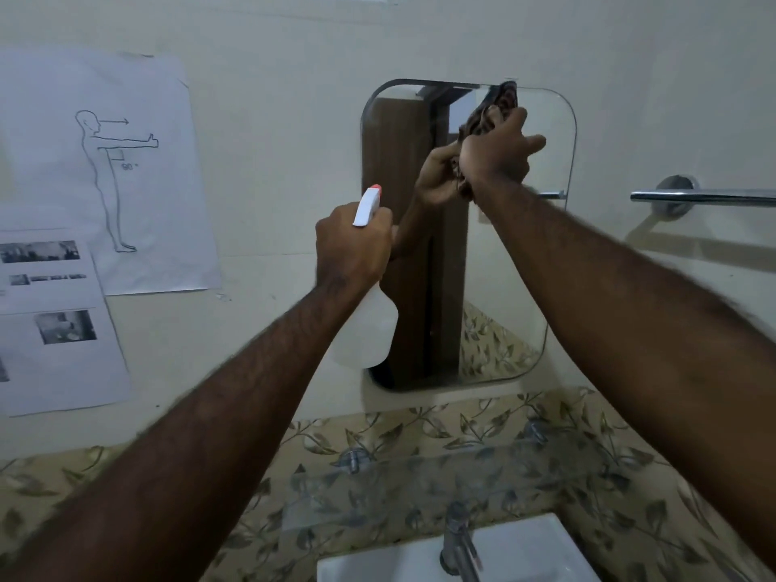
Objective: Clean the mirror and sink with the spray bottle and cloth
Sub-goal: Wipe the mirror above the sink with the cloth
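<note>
A rounded rectangular mirror (541, 266) hangs on the cream wall above a white sink (525, 552). My right hand (497, 155) presses a dark bunched cloth (502, 105) against the mirror's upper middle, near its top edge. Its reflection shows just to the left. My left hand (350, 249) grips a white spray bottle (369, 329) by the neck, in front of the mirror's lower left part. The bottle's trigger head with a red tip points up toward the glass.
A chrome tap (457, 543) rises at the sink's back edge. A glass shelf (420, 493) on metal mounts runs below the mirror, over leaf-patterned tiles. A chrome towel rail (705, 198) sticks out at the right. Paper sheets (96, 182) are taped to the wall at left.
</note>
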